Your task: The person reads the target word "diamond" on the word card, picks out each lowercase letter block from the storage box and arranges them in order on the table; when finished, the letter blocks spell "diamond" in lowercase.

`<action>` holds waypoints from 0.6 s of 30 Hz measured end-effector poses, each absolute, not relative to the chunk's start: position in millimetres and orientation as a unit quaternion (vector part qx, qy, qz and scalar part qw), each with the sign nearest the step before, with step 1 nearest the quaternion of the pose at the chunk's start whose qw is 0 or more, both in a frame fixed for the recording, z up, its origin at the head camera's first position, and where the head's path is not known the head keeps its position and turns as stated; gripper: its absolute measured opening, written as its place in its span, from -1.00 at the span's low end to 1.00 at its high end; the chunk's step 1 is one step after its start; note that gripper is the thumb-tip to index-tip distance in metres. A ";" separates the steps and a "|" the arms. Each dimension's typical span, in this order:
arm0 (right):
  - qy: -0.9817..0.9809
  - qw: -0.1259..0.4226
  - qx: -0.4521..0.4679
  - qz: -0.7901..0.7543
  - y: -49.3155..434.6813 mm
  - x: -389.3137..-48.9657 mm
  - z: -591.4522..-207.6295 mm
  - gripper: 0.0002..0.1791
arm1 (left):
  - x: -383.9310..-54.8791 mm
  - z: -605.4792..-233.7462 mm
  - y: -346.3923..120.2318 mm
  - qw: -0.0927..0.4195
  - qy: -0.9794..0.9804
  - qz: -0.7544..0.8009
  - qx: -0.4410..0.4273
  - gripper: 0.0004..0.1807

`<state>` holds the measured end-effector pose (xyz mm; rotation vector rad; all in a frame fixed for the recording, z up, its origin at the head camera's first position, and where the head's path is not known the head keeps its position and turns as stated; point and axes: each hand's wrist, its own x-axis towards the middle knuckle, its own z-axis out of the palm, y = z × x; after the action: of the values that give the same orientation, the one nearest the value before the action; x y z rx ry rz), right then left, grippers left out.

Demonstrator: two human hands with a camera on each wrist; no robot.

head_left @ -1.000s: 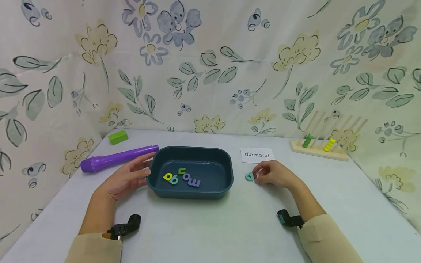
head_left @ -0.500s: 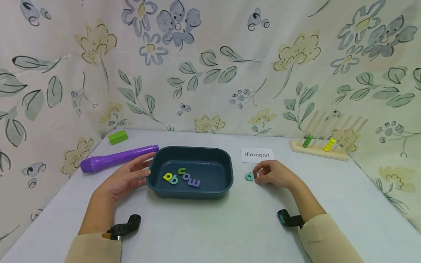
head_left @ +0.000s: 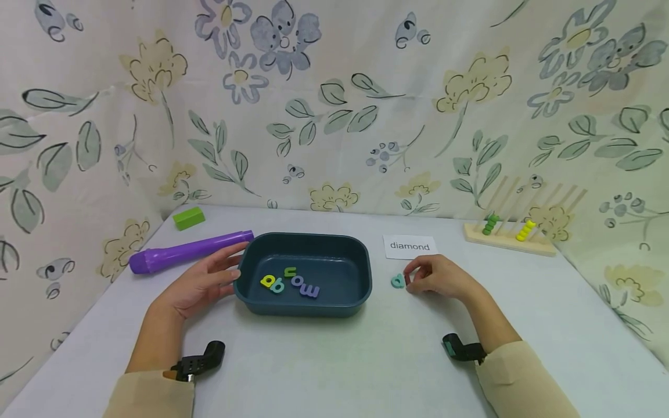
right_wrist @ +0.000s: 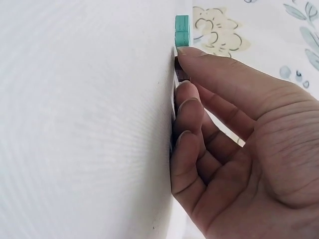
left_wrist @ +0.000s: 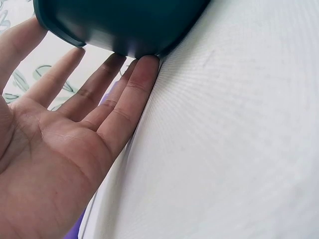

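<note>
A dark blue-green tray (head_left: 308, 307) stands in the middle of the table, holding several letters: a yellow letter (head_left: 266, 282), a teal one (head_left: 277, 286), a green n (head_left: 290, 271), a purple o (head_left: 297, 281) and a purple m (head_left: 309, 291). My left hand (head_left: 201, 284) touches the tray's left end with nearly straight fingers. In the left wrist view, its fingertips (left_wrist: 147, 64) meet the tray wall. Low on the table, my right hand (head_left: 436, 276) pinches a small dark maroon letter piece (right_wrist: 181, 70), mostly hidden. Just left of those fingers lies a teal letter d (head_left: 397, 281).
A white card reading "diamond" (head_left: 410, 247) lies behind the right hand. At the back right stands a wooden bead rack (head_left: 509, 241) with green and yellow beads. A purple toy microphone (head_left: 183, 253) and a green block (head_left: 189, 218) lie at the left.
</note>
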<state>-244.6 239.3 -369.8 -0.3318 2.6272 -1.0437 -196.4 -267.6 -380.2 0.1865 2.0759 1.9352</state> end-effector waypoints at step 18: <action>0.909 0.107 -0.124 -0.383 243.5 -247.8 -350.9 -0.63 | -196.5 -381.3 -266.9 0.147 0.720 0.675 0.067 -0.23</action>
<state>-247.8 243.5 -350.9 -0.3641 2.6771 -1.1269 -196.5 -266.9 -381.3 0.1929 2.0713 1.9428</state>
